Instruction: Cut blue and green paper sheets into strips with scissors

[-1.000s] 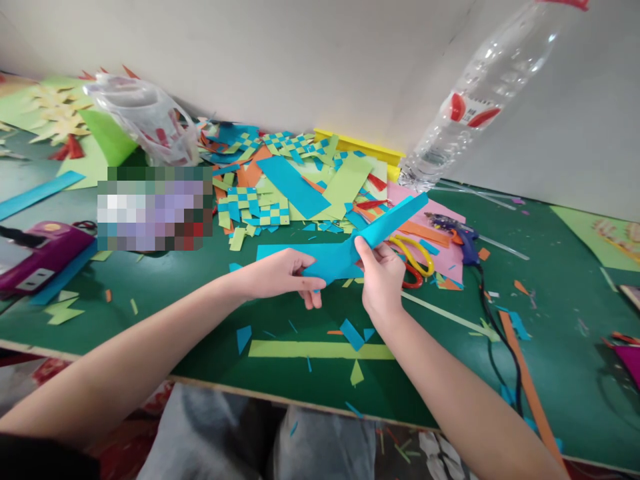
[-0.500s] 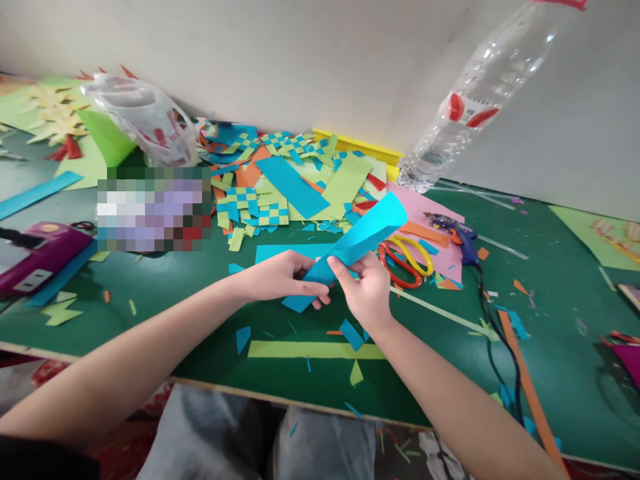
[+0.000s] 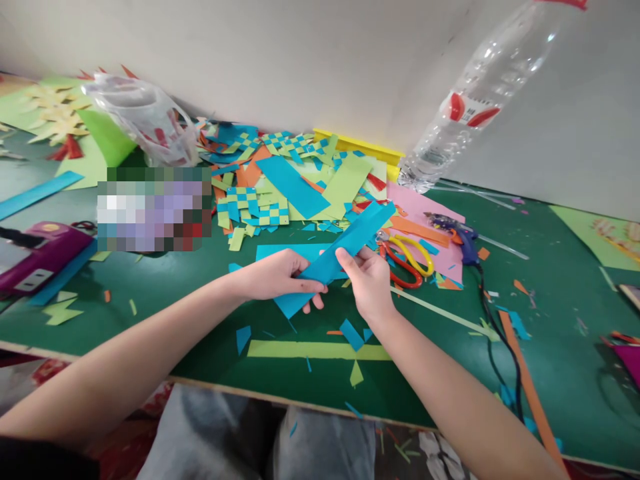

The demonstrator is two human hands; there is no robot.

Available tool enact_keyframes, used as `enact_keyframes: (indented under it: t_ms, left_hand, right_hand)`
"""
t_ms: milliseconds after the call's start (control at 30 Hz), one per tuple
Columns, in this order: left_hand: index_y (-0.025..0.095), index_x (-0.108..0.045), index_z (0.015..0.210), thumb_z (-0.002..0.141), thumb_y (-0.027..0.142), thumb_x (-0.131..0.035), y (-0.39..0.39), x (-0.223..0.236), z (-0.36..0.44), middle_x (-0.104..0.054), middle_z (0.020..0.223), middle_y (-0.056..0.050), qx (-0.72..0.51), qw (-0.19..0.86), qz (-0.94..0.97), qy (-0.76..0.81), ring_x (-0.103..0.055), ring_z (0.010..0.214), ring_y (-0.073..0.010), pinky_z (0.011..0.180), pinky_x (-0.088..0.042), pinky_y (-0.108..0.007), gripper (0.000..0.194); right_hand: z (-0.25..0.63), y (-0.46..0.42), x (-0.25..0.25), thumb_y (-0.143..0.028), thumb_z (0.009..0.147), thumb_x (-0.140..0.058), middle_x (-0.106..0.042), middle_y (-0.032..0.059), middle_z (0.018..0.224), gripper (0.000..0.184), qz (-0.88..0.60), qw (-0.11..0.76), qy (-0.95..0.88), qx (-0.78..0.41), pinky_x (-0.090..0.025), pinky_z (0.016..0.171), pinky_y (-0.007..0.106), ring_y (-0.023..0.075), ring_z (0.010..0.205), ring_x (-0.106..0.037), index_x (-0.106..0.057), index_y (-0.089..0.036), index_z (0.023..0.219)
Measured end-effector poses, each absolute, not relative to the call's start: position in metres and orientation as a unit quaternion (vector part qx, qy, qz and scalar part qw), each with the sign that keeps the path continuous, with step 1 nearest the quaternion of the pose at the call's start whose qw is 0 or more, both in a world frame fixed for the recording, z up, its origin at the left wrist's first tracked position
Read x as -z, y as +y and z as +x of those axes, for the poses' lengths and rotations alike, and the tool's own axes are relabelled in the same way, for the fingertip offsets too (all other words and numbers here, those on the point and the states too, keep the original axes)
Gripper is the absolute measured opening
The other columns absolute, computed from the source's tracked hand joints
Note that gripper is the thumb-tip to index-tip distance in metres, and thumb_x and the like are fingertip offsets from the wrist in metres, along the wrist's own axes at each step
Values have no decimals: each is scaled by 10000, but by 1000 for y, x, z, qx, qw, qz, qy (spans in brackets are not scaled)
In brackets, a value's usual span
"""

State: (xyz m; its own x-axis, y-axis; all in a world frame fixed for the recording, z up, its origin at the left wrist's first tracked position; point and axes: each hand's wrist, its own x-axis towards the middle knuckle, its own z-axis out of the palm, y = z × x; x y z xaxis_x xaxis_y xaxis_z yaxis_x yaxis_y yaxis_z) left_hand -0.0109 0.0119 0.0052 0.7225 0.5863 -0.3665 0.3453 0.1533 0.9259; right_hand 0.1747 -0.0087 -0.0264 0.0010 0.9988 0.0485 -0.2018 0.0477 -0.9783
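Note:
Both my hands hold a long folded blue paper strip (image 3: 345, 245) just above the green table (image 3: 165, 293). My left hand (image 3: 277, 275) pinches the strip's near lower end, thumb on top and fingers under it. My right hand (image 3: 367, 280) pinches the strip's middle from the right side. The strip runs diagonally up and to the right, toward red and yellow scissors (image 3: 407, 257). A flat blue sheet (image 3: 280, 252) lies on the table behind the strip.
A heap of blue, green and orange paper pieces and woven squares (image 3: 280, 180) fills the back. A clear plastic bottle (image 3: 475, 100) leans on the wall. A blue glue gun (image 3: 463, 240) with a black cord lies right, a purple device (image 3: 43, 257) left. A green strip (image 3: 320, 349) lies near.
The strip was a wide, partly open fold held high a second ago. It is now pressed flatter and narrower, and lowered toward the table. My right hand slid along it.

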Motion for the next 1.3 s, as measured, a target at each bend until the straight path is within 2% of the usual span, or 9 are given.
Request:
enact_keyframes:
  t_ms: [200, 367, 533, 633, 867, 1133, 1300]
  left_hand:
    - [150, -707, 860, 829, 431, -662, 13, -4, -11, -755, 851, -46, -83, 657, 647, 378, -697, 627, -131, 564, -559, -214, 287]
    - [143, -711, 838, 844, 417, -647, 13, -6, -10, -753, 827, -44, -77, 643, 661, 379, -694, 619, -127, 546, -548, -203, 281]
    - [154, -708, 838, 845, 422, -641, 12, -9, -9, -754, 837, -36, -79, 627, 677, 377, -701, 641, -138, 543, -538, -205, 276]
    - [157, -713, 827, 855, 396, -635, 11, -10, -7, -749, 771, -23, -80, 596, 699, 387, -686, 607, -124, 529, -523, -190, 254]
    - [151, -722, 811, 876, 348, -621, 10, -11, -4, -735, 700, -18, -89, 577, 717, 380, -662, 551, -96, 484, -484, -155, 231]
    - [150, -730, 843, 864, 361, -633, 12, -11, -8, -744, 726, -27, -81, 592, 711, 372, -689, 606, -115, 506, -500, -162, 234]
    - [161, -724, 818, 854, 388, -635, 13, -15, -13, -758, 810, -27, -70, 595, 711, 369, -698, 634, -122, 497, -477, -163, 247]
  right_hand:
    - [175, -3, 30, -458, 746, -712, -716, 3, 722, 240, -417, 574, -407, -575, -568, 664, 355, 180, 687, -672, -674, -224, 785]
    - [175, -2, 30, -412, 750, -720, -731, 8, 731, 198, -393, 586, -392, -590, -581, 668, 363, 180, 674, -687, -706, -226, 815]
    - [175, -2, 34, -425, 737, -726, -726, 5, 723, 227, -420, 587, -388, -573, -577, 676, 361, 175, 669, -676, -705, -224, 841]
    - [175, -3, 36, -437, 735, -722, -711, -2, 701, 236, -441, 591, -388, -553, -569, 675, 355, 168, 656, -654, -697, -224, 835]
    - [174, -6, 38, -426, 745, -713, -652, -18, 623, 217, -468, 603, -395, -511, -524, 606, 321, 151, 595, -596, -686, -217, 797]
    - [175, -5, 33, -407, 742, -725, -700, -4, 692, 205, -456, 608, -391, -519, -542, 630, 335, 168, 642, -642, -692, -218, 814]
    - [178, 1, 29, -436, 741, -717, -741, 24, 796, 245, -439, 613, -385, -533, -579, 683, 377, 224, 794, -703, -696, -225, 863]
